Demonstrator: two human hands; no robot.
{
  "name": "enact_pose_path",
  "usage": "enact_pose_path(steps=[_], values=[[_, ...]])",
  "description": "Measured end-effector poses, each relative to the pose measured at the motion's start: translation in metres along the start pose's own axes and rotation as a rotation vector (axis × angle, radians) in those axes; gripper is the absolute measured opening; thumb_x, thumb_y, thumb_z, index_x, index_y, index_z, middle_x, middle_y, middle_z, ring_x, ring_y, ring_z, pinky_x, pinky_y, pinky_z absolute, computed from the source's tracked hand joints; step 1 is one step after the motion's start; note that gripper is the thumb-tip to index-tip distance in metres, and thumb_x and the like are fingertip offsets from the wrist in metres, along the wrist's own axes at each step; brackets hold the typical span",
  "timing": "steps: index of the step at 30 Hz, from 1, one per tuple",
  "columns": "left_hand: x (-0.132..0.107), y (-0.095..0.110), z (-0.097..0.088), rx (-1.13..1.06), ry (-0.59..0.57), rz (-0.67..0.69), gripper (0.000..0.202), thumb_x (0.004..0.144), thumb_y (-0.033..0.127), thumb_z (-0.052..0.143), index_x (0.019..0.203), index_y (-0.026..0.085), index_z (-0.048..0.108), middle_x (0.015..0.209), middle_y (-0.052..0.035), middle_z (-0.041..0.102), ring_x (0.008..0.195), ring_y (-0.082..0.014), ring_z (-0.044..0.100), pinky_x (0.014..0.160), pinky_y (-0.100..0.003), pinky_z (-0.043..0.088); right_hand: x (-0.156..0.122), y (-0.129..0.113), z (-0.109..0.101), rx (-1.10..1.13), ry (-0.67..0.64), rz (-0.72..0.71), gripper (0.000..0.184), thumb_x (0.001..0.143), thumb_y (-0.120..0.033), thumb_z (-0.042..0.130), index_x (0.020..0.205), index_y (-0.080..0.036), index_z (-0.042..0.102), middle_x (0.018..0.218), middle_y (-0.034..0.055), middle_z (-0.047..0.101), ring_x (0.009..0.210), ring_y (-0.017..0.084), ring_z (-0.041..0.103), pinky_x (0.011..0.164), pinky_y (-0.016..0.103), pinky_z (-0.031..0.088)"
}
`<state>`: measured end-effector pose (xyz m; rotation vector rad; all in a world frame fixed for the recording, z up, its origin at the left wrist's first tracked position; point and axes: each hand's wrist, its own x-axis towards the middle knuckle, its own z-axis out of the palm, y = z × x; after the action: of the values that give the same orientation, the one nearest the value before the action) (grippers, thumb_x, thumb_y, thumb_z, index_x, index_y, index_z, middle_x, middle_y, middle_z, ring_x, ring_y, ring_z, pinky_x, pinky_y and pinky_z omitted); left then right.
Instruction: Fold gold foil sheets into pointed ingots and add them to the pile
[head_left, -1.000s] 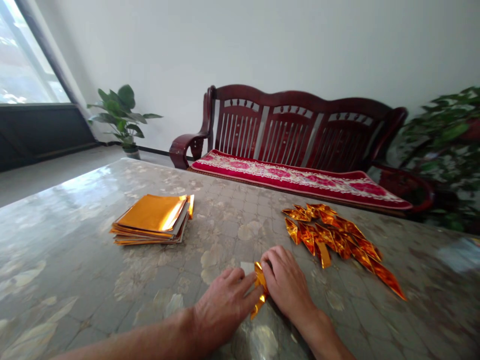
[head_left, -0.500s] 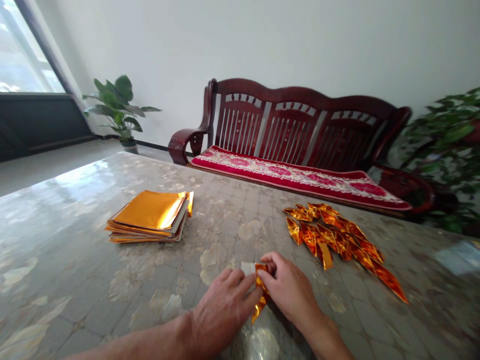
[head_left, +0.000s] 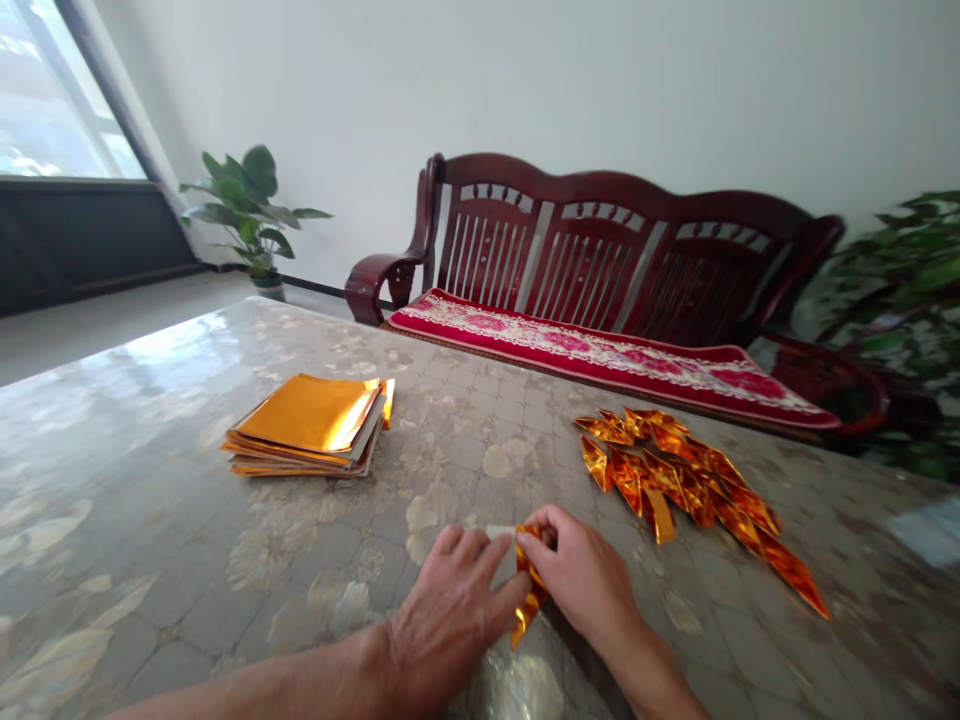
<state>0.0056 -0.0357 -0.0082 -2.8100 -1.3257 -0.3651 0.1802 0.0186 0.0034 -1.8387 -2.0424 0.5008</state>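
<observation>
A strip of gold foil paper (head_left: 529, 590) with a white back stands folded between my hands, its lower end hanging toward me. My left hand (head_left: 450, 622) presses its fingertips against the strip's left side. My right hand (head_left: 579, 580) pinches its upper end, and those fingers hide part of it. Left of my hands lies a stack of square gold foil sheets (head_left: 307, 425). A heap of folded gold foil pieces (head_left: 679, 482) sits to the right, just beyond my right hand.
Both hands rest over a glossy marble-patterned tabletop (head_left: 150, 500). Beyond its far edge stands a dark red wooden bench (head_left: 592, 225) with a red floral cushion (head_left: 600, 360). Potted plants (head_left: 247, 210) stand at the back left and right.
My right fingers have shifted from covering the strip to pinching its upper end. The whole scene has shifted slightly in view as my head moved.
</observation>
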Motion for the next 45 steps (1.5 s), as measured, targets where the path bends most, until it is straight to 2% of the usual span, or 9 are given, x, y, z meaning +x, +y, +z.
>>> enact_pose_path(steps=[4, 8, 18, 26, 32, 45], values=[[0.000, 0.000, 0.000, -0.003, 0.028, -0.009, 0.025, 0.099, 0.024, 0.049, 0.125, 0.027, 0.050, 0.124, -0.0060, 0.055, 0.106, -0.0266, 0.049, 0.087, -0.045, 0.038, -0.001, -0.003, 0.004, -0.029, 0.009, -0.014, 0.006, 0.082, -0.031, 0.062, 0.079, -0.028, 0.067, 0.073, -0.0025, 0.070, 0.069, 0.018, 0.064, 0.058, 0.026, 0.036], [0.001, 0.000, 0.001, -0.014, 0.040, -0.020, 0.023, 0.099, 0.027, 0.051, 0.122, 0.026, 0.051, 0.123, -0.0058, 0.055, 0.106, -0.0266, 0.049, 0.088, -0.045, 0.038, -0.002, -0.004, 0.009, -0.029, 0.076, -0.106, 0.008, 0.082, -0.025, 0.061, 0.076, -0.027, 0.065, 0.080, -0.0012, 0.070, 0.079, 0.020, 0.064, 0.066, 0.029, 0.040], [0.000, 0.000, -0.001, -0.026, 0.021, -0.015, 0.019, 0.099, 0.025, 0.050, 0.118, 0.024, 0.053, 0.124, -0.0079, 0.055, 0.109, -0.0276, 0.048, 0.091, -0.047, 0.039, -0.007, -0.001, 0.015, -0.087, 0.176, -0.315, 0.012, 0.086, -0.017, 0.059, 0.078, -0.026, 0.065, 0.081, 0.0001, 0.065, 0.083, 0.020, 0.058, 0.073, 0.030, 0.040], [0.002, 0.000, 0.003, -0.032, 0.026, -0.028, 0.016, 0.100, 0.028, 0.048, 0.113, 0.024, 0.055, 0.122, -0.0068, 0.056, 0.106, -0.0272, 0.050, 0.088, -0.047, 0.040, -0.009, 0.004, 0.010, -0.154, 0.157, -0.455, 0.015, 0.092, -0.017, 0.057, 0.088, -0.025, 0.069, 0.081, 0.0014, 0.062, 0.084, 0.020, 0.055, 0.076, 0.031, 0.039], [0.001, -0.001, 0.002, -0.019, 0.038, -0.025, 0.019, 0.099, 0.029, 0.051, 0.117, 0.025, 0.055, 0.122, -0.0070, 0.057, 0.105, -0.0263, 0.050, 0.088, -0.045, 0.040, -0.009, 0.002, 0.007, -0.215, 0.132, -0.528, 0.018, 0.094, -0.016, 0.055, 0.092, -0.025, 0.071, 0.081, 0.0022, 0.061, 0.082, 0.020, 0.052, 0.075, 0.032, 0.037], [0.003, -0.001, 0.003, -0.025, 0.058, -0.042, 0.013, 0.098, 0.030, 0.054, 0.109, 0.023, 0.055, 0.118, -0.0041, 0.060, 0.100, -0.0248, 0.054, 0.087, -0.044, 0.039, -0.010, 0.000, 0.003, -0.304, 0.108, -0.584, 0.017, 0.093, -0.016, 0.054, 0.088, -0.024, 0.068, 0.082, 0.0033, 0.061, 0.081, 0.021, 0.050, 0.073, 0.034, 0.032]])
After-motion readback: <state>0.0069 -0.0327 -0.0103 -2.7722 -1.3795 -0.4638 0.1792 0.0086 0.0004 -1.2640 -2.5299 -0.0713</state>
